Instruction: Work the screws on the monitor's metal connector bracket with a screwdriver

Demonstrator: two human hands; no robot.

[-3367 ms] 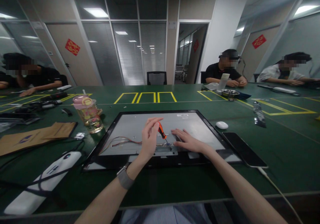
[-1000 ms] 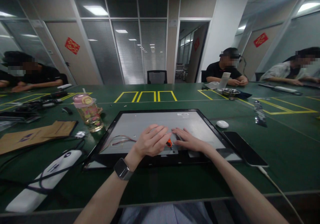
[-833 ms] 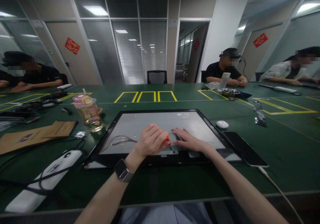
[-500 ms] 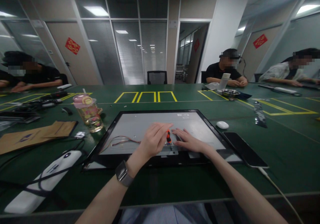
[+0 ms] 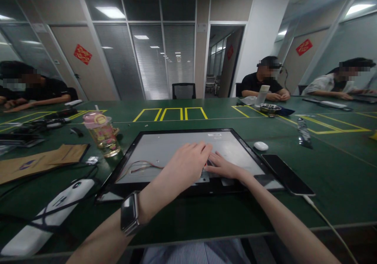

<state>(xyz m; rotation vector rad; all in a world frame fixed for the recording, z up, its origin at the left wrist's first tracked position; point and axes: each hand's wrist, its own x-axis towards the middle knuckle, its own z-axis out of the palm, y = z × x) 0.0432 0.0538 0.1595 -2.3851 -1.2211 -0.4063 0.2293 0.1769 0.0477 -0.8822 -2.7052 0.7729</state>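
Note:
A flat display panel (image 5: 165, 146), grey with a black frame, lies on the table in front of me. My left hand (image 5: 193, 162), with a watch on its wrist, curls over an upright screwdriver near the panel's near edge. Only a speck of the orange-and-black screwdriver handle (image 5: 205, 164) shows between the hands; its tip is hidden. Beside it, my right hand (image 5: 224, 166) rests on the panel with fingers stretched toward the screwdriver. Thin coloured wires (image 5: 141, 165) run across the panel left of my left hand.
Left of the panel stand a pink-lidded cup (image 5: 101, 134), a brown paper envelope (image 5: 44, 160) and a white device (image 5: 50, 215) wrapped in black cable. To the right lie a phone (image 5: 287, 173) on a cord and a white earbud case (image 5: 260, 146). Other people sit across the table.
My left hand has moved right and closed over the screwdriver handle, which showed plainly before. The left forearm has turned. My right hand stays nearly in place.

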